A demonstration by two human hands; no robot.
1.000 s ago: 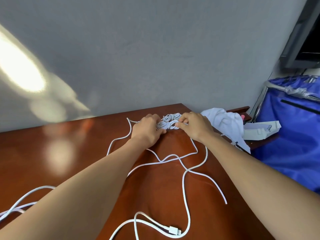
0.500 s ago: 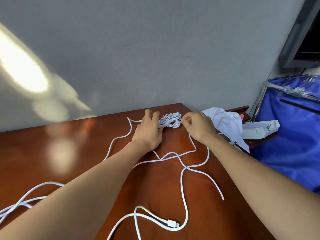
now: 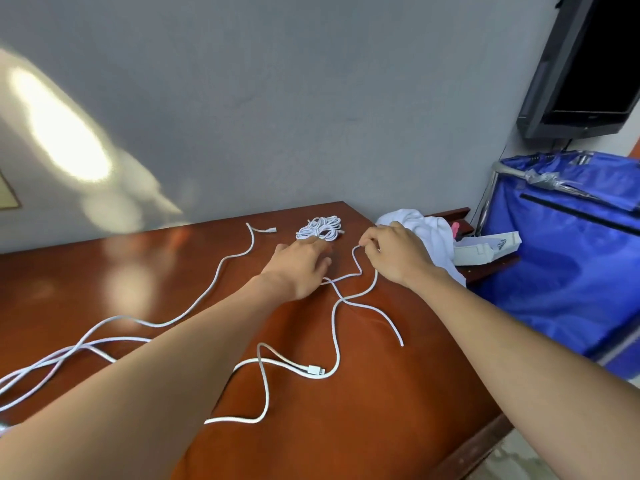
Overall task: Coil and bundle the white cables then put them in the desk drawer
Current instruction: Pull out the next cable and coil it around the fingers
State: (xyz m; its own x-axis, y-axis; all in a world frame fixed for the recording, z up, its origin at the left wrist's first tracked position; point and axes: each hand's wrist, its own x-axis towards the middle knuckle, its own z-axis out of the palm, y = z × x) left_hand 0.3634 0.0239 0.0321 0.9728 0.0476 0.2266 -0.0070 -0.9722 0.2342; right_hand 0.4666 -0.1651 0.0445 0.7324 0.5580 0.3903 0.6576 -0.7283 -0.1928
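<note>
noted loose white cable [image 3: 313, 370] sprawled uncoiled over desk [image 3: 381, 427], lower centre. found right hand [image 3: 394, 254], centre right, pinching a bend, presumably to start winding; left hand [image 3: 298, 268] flat, fingers straight, likely pinning slack. logged finished bundle [image 3: 320, 230] beyond, upper centre, parked aside.

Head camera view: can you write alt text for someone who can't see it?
Over a brown desk, a person's right hand pinches a bend of loose white cable while the open left hand lies beside it, fingertips near a coiled bundle. More cables sprawl across the desk; a white cloth lies just right of it.
</note>
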